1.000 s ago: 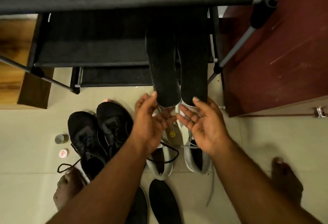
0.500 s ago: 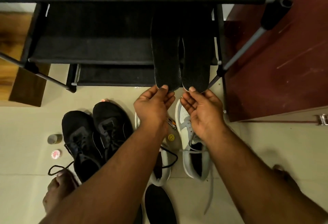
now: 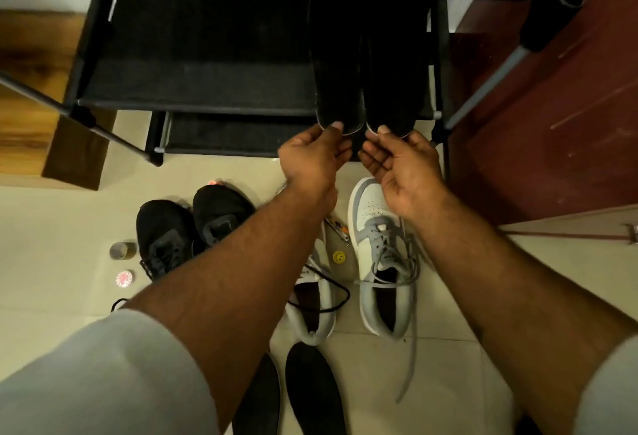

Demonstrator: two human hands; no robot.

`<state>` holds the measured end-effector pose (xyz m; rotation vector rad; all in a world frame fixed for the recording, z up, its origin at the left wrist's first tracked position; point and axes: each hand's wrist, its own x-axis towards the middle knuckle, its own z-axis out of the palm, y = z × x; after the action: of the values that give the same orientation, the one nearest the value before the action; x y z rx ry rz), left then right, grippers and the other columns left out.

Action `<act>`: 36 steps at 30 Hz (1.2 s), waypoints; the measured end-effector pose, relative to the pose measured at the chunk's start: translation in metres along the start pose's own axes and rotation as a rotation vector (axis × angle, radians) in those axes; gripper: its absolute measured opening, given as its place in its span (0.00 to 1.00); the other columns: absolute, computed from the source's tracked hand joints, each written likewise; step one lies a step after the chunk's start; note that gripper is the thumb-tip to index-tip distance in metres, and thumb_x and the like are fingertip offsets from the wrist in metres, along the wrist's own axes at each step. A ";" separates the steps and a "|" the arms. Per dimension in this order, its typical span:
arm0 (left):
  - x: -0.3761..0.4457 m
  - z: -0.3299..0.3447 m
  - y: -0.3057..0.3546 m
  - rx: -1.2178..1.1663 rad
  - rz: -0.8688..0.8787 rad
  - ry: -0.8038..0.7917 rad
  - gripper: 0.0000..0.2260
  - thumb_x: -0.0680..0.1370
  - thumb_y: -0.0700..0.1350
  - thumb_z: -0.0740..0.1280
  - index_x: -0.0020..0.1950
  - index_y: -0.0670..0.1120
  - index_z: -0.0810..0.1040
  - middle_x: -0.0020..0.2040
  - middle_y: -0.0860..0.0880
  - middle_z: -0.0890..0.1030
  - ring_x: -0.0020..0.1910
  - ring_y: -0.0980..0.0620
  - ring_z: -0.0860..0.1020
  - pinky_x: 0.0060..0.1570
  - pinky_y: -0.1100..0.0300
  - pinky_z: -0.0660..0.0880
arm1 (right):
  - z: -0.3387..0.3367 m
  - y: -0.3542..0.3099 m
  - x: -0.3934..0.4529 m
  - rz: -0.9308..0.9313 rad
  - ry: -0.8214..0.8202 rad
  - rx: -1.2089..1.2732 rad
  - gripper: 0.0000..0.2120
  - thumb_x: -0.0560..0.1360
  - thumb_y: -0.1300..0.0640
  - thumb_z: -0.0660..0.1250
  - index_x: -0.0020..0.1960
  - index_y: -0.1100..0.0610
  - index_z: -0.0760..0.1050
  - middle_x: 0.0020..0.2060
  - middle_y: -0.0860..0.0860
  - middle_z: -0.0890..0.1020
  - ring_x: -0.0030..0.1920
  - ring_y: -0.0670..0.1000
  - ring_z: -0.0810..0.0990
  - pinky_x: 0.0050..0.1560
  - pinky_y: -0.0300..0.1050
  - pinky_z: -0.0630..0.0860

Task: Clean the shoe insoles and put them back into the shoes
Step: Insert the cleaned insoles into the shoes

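Head view: the left hand [image 3: 312, 155] pinches the heel of the left insole [image 3: 336, 82], the right hand [image 3: 400, 163] grasps the right insole [image 3: 393, 82]; both insoles lie side by side at the rack shelf's [image 3: 193, 86] front edge. Grey-white shoes [image 3: 379, 262] stand on the floor [image 3: 51, 245] below.

Two insoles [image 3: 366, 79] lie side by side on the rack shelf [image 3: 193, 89]; shoes [image 3: 383, 255] stand on the floor [image 3: 51, 227] before it.
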<state>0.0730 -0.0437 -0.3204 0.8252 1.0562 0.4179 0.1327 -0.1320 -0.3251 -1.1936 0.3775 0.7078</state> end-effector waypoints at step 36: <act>-0.208 -0.315 -0.235 0.658 -0.736 0.550 0.13 0.71 0.43 0.77 0.49 0.44 0.75 0.49 0.45 0.79 0.50 0.44 0.78 0.47 0.54 0.76 | -0.177 0.298 -0.215 0.604 0.063 -1.404 0.22 0.67 0.55 0.77 0.56 0.58 0.73 0.56 0.58 0.73 0.53 0.60 0.74 0.50 0.47 0.72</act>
<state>-0.3189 -0.2078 -0.4525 0.8320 1.9673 -0.3846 -0.2093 -0.3048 -0.4651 -2.4640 0.2647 1.5763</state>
